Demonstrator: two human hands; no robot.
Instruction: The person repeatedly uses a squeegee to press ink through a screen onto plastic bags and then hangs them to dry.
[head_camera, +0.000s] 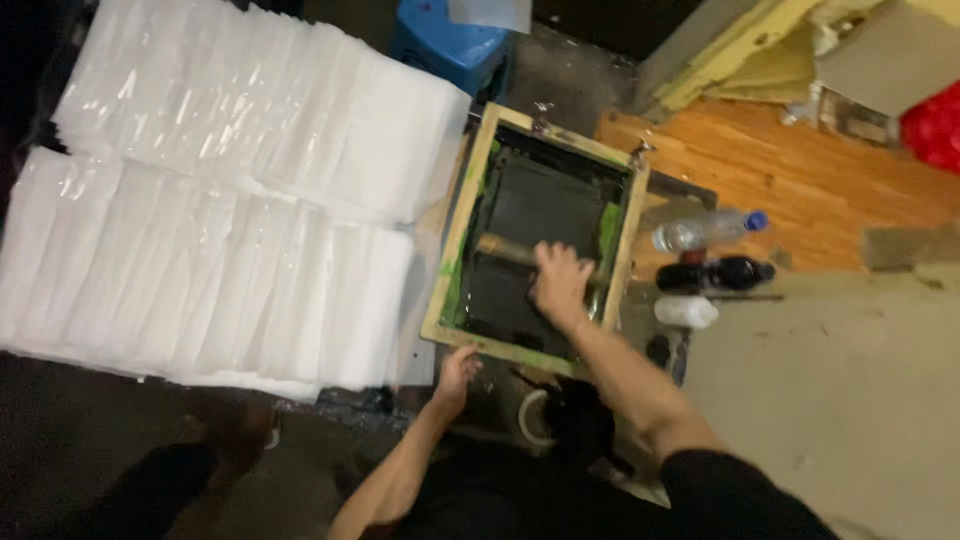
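- Right hand (560, 283): closed around the wooden squeegee (520, 252), which lies crosswise on the dark mesh inside the printing frame (452, 262).
- Left hand (458, 372): fingers curled narrowly over the near edge of the printing frame, at its lower left corner; it grips the wood there.
- Printing frame: a pale wooden rectangle smeared with green along its inner edges; it encloses a dark, wet-looking screen and sits directly beneath both hands.
- White sheets (220, 190): two overlapping rows of thin, glossy white pieces, spread to the left of the left hand, just beside the frame.
- Clear bottle (705, 230): lies on its side to the right of the right hand, blue cap pointing away; contents cannot be told.
- Dark bottle (718, 274): lies just below the clear bottle, filled with dark liquid.
- White container (686, 312): small, opaque, nearest the right forearm; contents hidden.
- Tape roll (532, 418): a pale ring between the two forearms, below the frame.
- Blue stool (450, 45): stands beyond the frame, far from both hands.
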